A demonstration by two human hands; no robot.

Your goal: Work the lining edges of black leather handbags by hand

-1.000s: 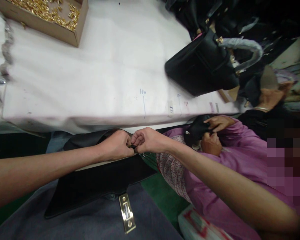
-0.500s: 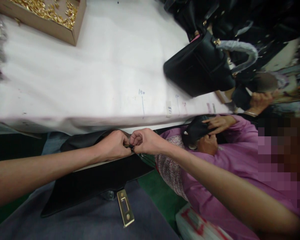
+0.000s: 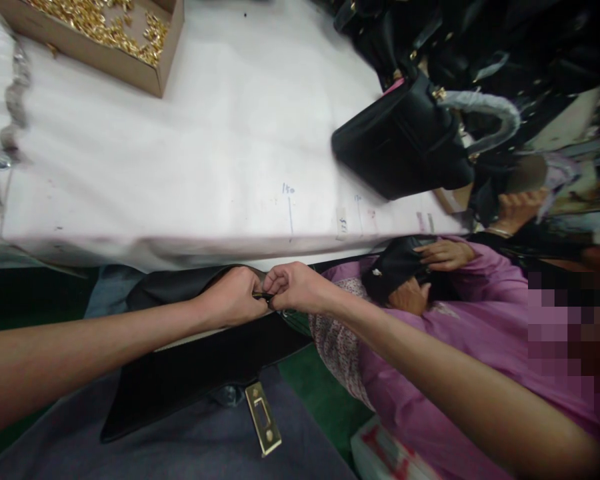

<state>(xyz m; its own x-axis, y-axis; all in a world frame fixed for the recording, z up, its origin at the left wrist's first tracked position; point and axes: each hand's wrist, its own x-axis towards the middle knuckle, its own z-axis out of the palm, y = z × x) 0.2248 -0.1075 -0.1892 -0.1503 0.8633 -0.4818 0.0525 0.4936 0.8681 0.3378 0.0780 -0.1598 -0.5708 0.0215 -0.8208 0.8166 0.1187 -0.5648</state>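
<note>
A black handbag (image 3: 195,370) lies across the lap, its flap hanging toward me with a gold-coloured metal clasp plate (image 3: 264,419) at the flap's edge. At the bag's opening, my left hand (image 3: 235,297) is closed in a pinch. Facing it, my right hand (image 3: 297,287) has its thumb and fingers pressed together, and the fingertips of both hands nearly meet. Between them shows a small black-and-gold piece (image 3: 263,295), which both seem to grip; its exact kind is too small to tell. The fingers hide part of the bag's rim.
A white-covered table (image 3: 190,160) runs ahead. On it stand a cardboard box (image 3: 150,77) of small gold-coloured fittings and another black handbag (image 3: 405,143) with a wrapped handle. More black bags (image 3: 460,47) are piled behind. At right, a co-worker in a purple sleeve (image 3: 500,267) handles a black item (image 3: 397,263).
The whole view has shifted slightly, so things sit a little further right and lower. Both my hands keep the same pinch at the bag. The co-worker's hands have moved slightly on the black item.
</note>
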